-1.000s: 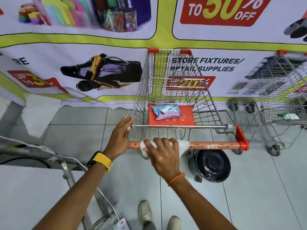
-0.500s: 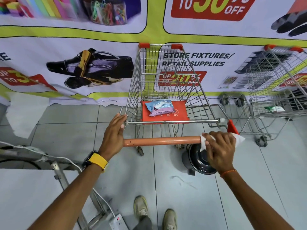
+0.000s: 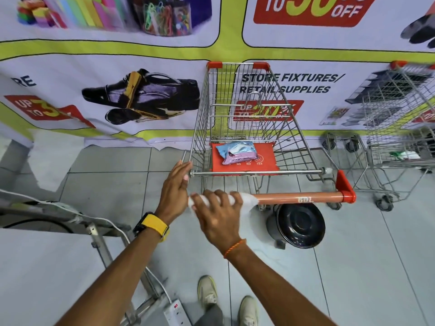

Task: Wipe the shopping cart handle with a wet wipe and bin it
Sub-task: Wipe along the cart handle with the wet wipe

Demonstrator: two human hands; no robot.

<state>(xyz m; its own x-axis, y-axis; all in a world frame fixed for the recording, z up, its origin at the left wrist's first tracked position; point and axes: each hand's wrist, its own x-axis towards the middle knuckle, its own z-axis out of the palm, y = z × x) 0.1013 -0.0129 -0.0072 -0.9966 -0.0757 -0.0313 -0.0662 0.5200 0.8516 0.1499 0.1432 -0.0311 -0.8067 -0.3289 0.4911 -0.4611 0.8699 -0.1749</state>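
- One wide printed banner [image 3: 141,67] with yellow-green bands, a black shoe picture and red discount signs covers the wall behind everything.
- Pale grey floor tiles [image 3: 376,267] spread beneath the carts and the person's light shoes [image 3: 207,290].
- A silver wire shopping cart [image 3: 247,118] with red corner caps stands against the banner, its basket open towards the camera.
- A second wire cart [image 3: 400,128] stands to its right, partly cut by the frame edge.
- A round black bin with a dark domed lid [image 3: 296,224] sits on the floor just below the right half of the handle.
- The orange tubular cart handle [image 3: 299,197], ending in a red plastic bracket on the right, runs across the near side of the cart.
- A red fold-down seat flap [image 3: 266,163] lies in the basket, and a blue-and-pink pack of wipes [image 3: 236,151] rests on it.
- The left hand [image 3: 175,187], with a yellow watch band [image 3: 153,225] at the wrist, rests with straight, loosely open fingers against the cart's left end, gripping nothing that can be seen.
- The right hand [image 3: 216,212], with an orange thread at the wrist, curls its fingers over the left part of the handle, pressing the wipe onto it.
- A white wet wipe [image 3: 247,200] is wrapped over the handle under that hand, its edges showing at both sides of the fingers.
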